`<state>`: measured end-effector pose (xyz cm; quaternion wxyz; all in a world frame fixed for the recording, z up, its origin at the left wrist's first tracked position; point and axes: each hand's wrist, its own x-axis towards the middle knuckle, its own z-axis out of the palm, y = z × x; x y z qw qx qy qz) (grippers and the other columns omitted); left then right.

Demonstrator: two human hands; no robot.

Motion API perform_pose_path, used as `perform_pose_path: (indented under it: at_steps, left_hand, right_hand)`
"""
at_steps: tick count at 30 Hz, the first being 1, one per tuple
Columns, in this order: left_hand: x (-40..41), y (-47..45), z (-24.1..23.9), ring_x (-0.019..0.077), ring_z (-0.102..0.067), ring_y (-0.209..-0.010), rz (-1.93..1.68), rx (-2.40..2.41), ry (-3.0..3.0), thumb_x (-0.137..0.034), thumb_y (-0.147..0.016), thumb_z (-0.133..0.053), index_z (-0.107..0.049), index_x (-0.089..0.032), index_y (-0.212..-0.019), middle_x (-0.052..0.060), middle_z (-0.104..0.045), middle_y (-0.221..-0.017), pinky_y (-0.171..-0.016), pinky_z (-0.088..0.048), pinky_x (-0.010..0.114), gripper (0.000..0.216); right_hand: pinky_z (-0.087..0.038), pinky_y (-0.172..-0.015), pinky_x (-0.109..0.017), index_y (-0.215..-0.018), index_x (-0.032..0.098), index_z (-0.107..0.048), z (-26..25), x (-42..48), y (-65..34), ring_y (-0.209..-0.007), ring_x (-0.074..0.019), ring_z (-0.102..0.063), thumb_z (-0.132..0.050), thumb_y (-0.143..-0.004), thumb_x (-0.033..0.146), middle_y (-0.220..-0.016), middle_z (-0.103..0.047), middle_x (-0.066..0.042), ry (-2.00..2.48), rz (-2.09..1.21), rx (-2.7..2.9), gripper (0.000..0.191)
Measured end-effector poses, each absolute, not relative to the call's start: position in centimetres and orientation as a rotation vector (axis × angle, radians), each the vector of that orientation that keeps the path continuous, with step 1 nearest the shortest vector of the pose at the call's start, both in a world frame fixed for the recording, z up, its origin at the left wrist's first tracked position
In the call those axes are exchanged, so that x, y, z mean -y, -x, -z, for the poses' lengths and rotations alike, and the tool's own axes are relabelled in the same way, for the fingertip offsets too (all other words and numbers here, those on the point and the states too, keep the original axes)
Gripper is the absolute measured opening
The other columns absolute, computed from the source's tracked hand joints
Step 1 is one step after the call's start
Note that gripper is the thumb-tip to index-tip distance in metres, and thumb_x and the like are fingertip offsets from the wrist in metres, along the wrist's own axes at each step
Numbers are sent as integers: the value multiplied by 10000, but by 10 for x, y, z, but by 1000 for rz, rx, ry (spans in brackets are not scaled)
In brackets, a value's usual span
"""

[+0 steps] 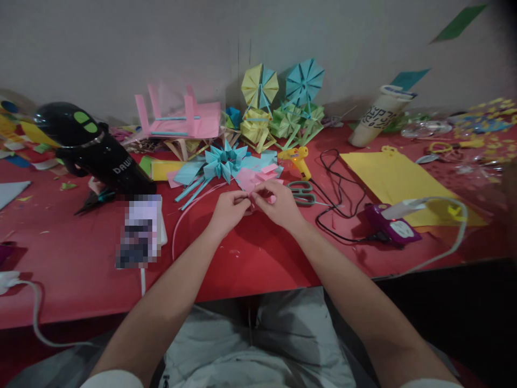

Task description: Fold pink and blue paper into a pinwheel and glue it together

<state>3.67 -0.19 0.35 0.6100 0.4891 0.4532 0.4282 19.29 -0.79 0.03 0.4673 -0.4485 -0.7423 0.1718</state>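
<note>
Both hands meet over the middle of the red table (258, 258). My left hand (233, 209) pinches one side of a small piece of pink paper (253, 203). On the other side of that paper, my right hand (278, 200) is closed with thumb and fingertips together. The paper's exact shape is mostly hidden by my fingers. Just beyond the hands lie loose pink paper pieces (260, 175) and a folded blue paper star (226, 161). Green-handled scissors (302, 193) and a yellow glue gun (298, 160) rest right of my right hand.
A black bottle (107, 156) and a phone (139, 231) are on the left. Paper models (258, 129) and a pink paper piece with upright legs (205, 118) line the wall. To the right are yellow sheets (399, 178), a purple power adapter (393, 226), cables and a cup (375, 116).
</note>
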Motion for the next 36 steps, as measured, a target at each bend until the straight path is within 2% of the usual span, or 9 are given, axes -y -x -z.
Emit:
perform_pose_path:
  at_steps: [10,21,30,36]
  left_hand:
    - [4,-38,-10,132,-661,-618,-966,-1056,-1078,-209,-743,-653,-702,-142,-716,8,-649,-652,-745,-607,353,88]
    - [4,-38,-11,109,-634,-644,-985,-1065,-1084,-193,-741,-644,-709,-135,-707,2,-644,-675,-689,-594,276,94]
    - [4,-39,-10,135,-644,-626,-1007,-1093,-1071,-179,-724,-645,-705,-150,-679,8,-656,-648,-704,-586,310,80]
    - [2,-36,-11,153,-680,-662,-1046,-1068,-895,-229,-706,-675,-682,-149,-703,36,-697,-664,-745,-588,322,81]
  right_hand:
    - [-506,-776,-349,-838,194,-632,1,7,-193,-763,-171,-593,-555,-885,215,-836,-663,-47,1079,-407,1866,93]
    - [-496,-781,-357,-849,192,-596,2,7,-193,-830,-195,-599,-534,-889,173,-864,-651,-66,1076,-432,1908,77]
    - [-522,-803,-381,-859,202,-651,1,8,-193,-832,-197,-613,-552,-881,182,-861,-675,-59,1106,-404,1921,104]
    - [-517,-850,-394,-988,224,-738,3,7,-193,-917,-207,-621,-573,-903,210,-951,-671,-70,1003,-299,1960,187]
